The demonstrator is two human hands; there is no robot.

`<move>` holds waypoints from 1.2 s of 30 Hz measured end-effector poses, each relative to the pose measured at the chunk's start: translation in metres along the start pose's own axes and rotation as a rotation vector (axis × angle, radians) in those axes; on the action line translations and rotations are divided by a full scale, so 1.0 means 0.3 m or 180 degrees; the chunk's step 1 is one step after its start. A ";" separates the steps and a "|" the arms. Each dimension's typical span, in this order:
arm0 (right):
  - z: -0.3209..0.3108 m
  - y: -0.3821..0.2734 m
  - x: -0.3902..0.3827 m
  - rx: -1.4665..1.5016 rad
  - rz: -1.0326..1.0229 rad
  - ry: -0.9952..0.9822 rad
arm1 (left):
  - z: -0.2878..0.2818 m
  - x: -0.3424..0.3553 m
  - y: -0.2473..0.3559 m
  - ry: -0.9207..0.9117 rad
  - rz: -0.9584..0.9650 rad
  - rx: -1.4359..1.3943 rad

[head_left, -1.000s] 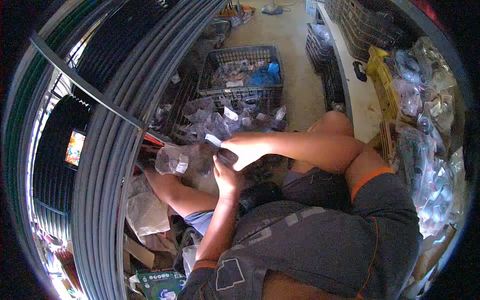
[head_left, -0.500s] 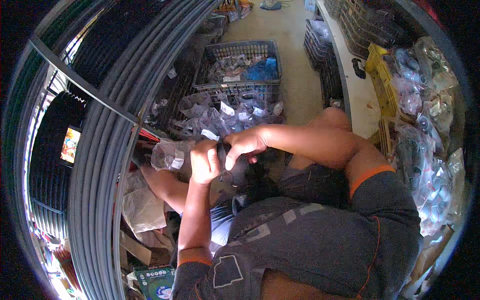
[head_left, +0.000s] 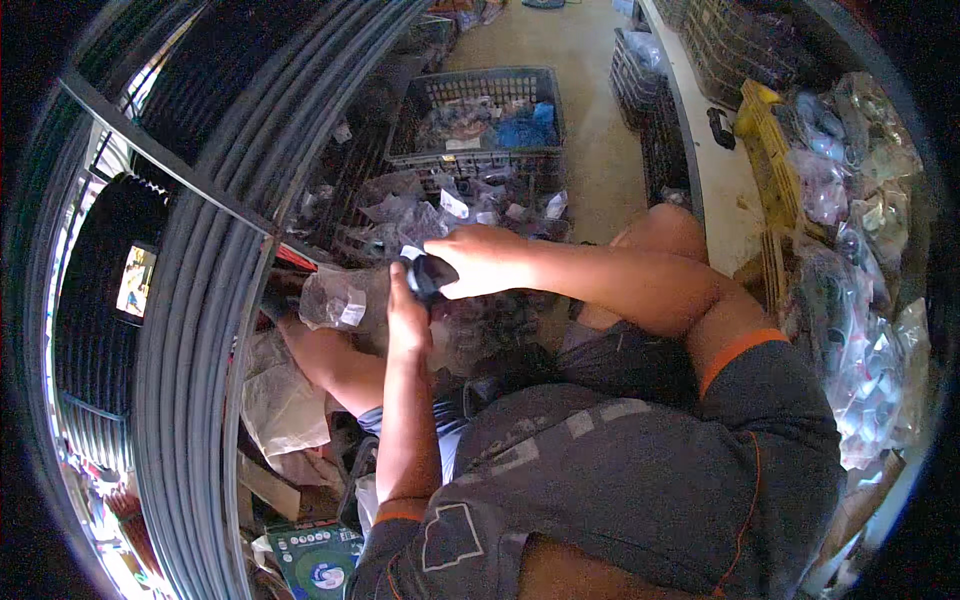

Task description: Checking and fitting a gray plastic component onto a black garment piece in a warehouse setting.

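I am working both hands on a small black part (head_left: 430,272) at the mouth of a clear bag (head_left: 340,298), held in front of my knees above a heap of similar bags (head_left: 440,215). My judgement is that I am in the middle of bagging or unbagging the part; I cannot tell which. The next move, as I read it, calls for a steady bag mouth and a fine pinch, since the plastic is limp and the part is small.

My right hand (head_left: 490,262) is clenching over the part from above, fingers curled round it. My left hand (head_left: 407,318) is coming up from below, its grip closing on the bag's neck and touching the part. A grey crate (head_left: 480,155) is sitting beyond the heap, on the floor (head_left: 590,150).
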State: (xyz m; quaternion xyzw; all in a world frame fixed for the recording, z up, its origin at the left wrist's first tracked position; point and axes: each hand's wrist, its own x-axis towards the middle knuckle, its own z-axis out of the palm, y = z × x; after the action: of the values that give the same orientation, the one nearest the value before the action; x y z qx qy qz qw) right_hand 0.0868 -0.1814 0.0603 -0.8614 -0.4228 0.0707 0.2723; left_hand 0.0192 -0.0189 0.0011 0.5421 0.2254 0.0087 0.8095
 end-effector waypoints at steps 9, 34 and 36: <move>-0.184 0.042 0.009 0.0077 -0.0981 0.1921 | -0.303 0.082 0.090 0.0668 0.0390 -0.0182; -0.205 0.050 0.029 0.2533 -0.0257 0.2325 | -0.717 0.420 0.011 0.1496 0.2395 0.3619; -0.236 0.082 0.032 0.3692 -0.0963 0.1715 | -0.653 0.399 -0.001 0.2333 0.1814 0.4167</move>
State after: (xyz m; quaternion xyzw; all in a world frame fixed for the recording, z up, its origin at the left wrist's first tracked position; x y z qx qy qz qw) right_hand 0.1348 -0.2151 0.1077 -0.4935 -0.3496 0.0299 0.7958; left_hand 0.0533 0.1832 -0.1026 0.9062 0.2890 0.2585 0.1684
